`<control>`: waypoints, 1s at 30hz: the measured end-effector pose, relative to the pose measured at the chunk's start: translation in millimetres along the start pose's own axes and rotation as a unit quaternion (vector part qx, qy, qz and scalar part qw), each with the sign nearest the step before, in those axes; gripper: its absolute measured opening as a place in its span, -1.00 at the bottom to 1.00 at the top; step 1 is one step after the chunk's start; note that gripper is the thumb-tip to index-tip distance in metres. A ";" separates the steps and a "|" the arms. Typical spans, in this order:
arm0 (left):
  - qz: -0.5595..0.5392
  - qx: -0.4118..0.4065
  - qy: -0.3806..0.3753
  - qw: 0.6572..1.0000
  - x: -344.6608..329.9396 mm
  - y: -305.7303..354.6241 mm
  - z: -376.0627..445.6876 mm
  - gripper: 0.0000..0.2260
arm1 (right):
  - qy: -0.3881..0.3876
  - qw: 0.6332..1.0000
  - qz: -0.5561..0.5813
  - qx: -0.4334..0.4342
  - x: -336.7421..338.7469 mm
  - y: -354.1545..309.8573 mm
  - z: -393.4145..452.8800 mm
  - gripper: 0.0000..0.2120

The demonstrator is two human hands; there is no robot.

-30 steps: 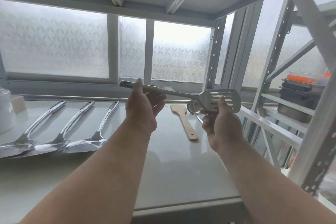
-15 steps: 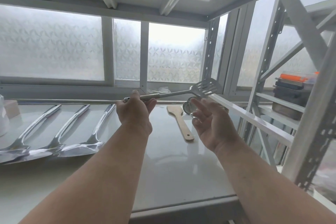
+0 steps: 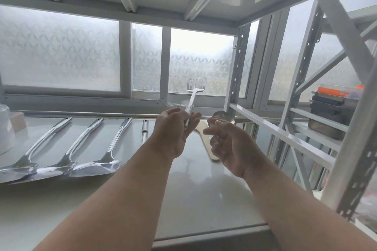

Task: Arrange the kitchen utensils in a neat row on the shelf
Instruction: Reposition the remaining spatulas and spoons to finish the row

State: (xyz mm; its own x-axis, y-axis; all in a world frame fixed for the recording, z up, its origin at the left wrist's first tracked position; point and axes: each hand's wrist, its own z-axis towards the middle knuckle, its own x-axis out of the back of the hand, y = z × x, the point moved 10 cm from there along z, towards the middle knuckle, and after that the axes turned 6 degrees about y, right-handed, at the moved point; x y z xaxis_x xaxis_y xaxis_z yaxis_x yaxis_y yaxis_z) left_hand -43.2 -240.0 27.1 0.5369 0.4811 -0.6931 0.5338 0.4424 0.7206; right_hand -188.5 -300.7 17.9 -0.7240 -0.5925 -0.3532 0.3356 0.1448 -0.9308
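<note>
Now we have both forearms stretched out over the shelf [image 3: 204, 199], palms turned partly toward each other. Our left hand [image 3: 173, 132] curls its fingers round the handle of the slotted spatula [image 3: 193, 96], holding it nearly upright so the slotted blade stands above the hand against the frosted window [image 3: 61, 53]. Our right hand [image 3: 228, 144] hangs just beside it, fingers loosely spread and gripping nothing, not touching the spatula. On the shelf to our left lie three steel turners [image 3: 67, 149] in a row, handles pointing to the window, blades close together. A thin metal handle [image 3: 144, 132] lies just right of them. Behind our right hand lies a wooden spatula [image 3: 210, 154], partly hidden, and a round steel ladle bowl [image 3: 221, 115] shows above the fingers. Stacked trays [image 3: 328, 108] sit on the neighbouring rack.
</note>
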 end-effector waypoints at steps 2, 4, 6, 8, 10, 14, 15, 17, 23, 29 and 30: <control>0.077 0.002 -0.020 0.997 -1.9 -5.5 1.2 -0.71 | -0.019 1.000 -0.024 0.001 -4.4 2.8 -0.4 -0.75; 0.168 0.006 -0.062 0.984 -9.0 -12.5 -3.1 -0.75 | -0.035 0.999 -0.038 0.009 -8.0 4.7 -0.9 -0.75; 0.210 0.018 -0.093 0.973 -13.9 -18.3 -9.2 -0.77 | -0.038 0.999 -0.035 0.016 -8.6 5.6 -0.3 -0.80; 0.231 0.019 -0.089 0.969 -12.6 -20.0 -11.6 -0.77 | -0.039 0.998 -0.039 0.029 -8.5 5.2 0.6 -0.80; 0.239 0.013 -0.081 0.968 -10.5 -21.3 -8.5 -0.77 | -0.040 0.997 -0.045 0.044 -9.6 3.6 -0.5 -0.72; 0.215 -0.008 -0.082 0.973 -10.6 -20.2 -5.0 -0.72 | -0.028 0.997 -0.050 0.060 -9.3 2.5 -1.5 -0.62; 0.215 -0.015 -0.083 0.973 -11.1 -18.8 -5.7 -0.72 | -0.028 0.996 -0.055 0.069 -9.4 1.7 -1.2 -0.59; 0.225 -0.034 -0.076 0.971 -9.9 -16.3 -5.7 -0.73 | -0.031 0.992 -0.080 0.092 -10.1 -0.3 -0.6 -0.57; 0.365 -0.151 -0.015 0.919 4.1 2.7 -4.4 -0.77 | -0.038 0.974 -0.182 0.126 -15.6 -0.4 -8.9 -0.64; 0.433 -0.193 -0.015 0.880 2.5 3.4 -13.3 -0.81 | -0.039 0.971 -0.208 0.112 -16.0 6.8 -10.2 -0.61; 0.438 -0.195 -0.013 0.877 3.6 4.1 -13.3 -0.81 | -0.040 0.971 -0.211 0.107 -15.9 8.2 -10.2 -0.60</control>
State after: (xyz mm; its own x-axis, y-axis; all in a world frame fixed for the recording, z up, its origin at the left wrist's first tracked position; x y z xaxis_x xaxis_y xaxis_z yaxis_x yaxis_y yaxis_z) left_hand -47.8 -226.4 27.8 0.6470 0.7507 0.1336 -0.3525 0.1392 0.9254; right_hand -180.3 -282.0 14.9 -0.7780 -0.6240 0.0724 0.1429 -0.2880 -0.9469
